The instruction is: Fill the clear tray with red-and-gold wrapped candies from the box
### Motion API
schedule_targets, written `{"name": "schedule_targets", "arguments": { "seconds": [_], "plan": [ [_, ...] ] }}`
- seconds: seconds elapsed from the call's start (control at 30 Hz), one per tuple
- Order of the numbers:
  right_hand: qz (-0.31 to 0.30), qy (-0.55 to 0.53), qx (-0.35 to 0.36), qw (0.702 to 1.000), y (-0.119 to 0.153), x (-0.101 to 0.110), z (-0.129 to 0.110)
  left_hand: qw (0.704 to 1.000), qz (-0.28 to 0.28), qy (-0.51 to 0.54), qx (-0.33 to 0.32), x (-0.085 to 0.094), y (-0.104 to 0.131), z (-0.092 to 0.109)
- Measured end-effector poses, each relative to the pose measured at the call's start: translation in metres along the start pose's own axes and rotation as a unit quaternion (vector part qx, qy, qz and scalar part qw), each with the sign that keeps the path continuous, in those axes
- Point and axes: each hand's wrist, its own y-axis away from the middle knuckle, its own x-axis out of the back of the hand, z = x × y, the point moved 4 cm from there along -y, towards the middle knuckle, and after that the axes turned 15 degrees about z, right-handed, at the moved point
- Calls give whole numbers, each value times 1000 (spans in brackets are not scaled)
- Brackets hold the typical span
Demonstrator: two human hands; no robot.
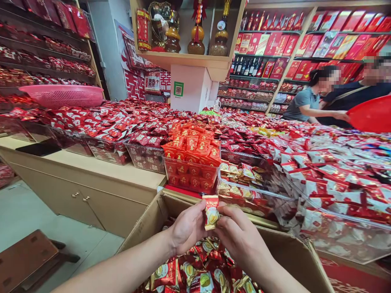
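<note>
A small red and gold durian candy packet (211,212) is held upright between my two hands above an open cardboard box (275,240). My left hand (188,228) grips its left side with thumb and fingers. My right hand (236,228) pinches its right edge, fingers curled. Below my wrists, the box holds many similar durian candy packets (203,280) in red and gold wrappers. Just beyond the box stands a clear bin of red packets (192,175). Beside it, another clear bin (244,189) holds gold and red packets.
More clear bins (146,156) of wrapped candy line the counter (131,179). A pink basket (62,95) rests on the candy at left. A wooden stool (26,260) stands on the floor. Two people stand at right behind the candy, by a red basin (371,115).
</note>
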Motion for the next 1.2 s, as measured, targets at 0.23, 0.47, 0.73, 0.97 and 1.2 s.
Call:
{"name": "schedule_targets", "arguments": {
  "seconds": [0.23, 0.47, 0.73, 0.97, 1.2],
  "plan": [
    [0, 26, 29, 999, 1, -2, -3, 999, -6, -40, -30, -2, 0, 4],
    [112, 113, -23, 987, -47, 60, 36, 991, 58, -113, -32, 14, -5, 1],
    [-272, 333, -116, 895, -83, 67, 129, 989, 60, -136, 1, 17, -9, -7],
    [-378, 367, -82, 846, -78, 39, 142, 987, 37, -153, 23, 17, -8, -10],
    [-441, 346, -110, 821, -69, 27, 154, 986, 24, -163, 28, 16, -8, -12]
  ]
}}
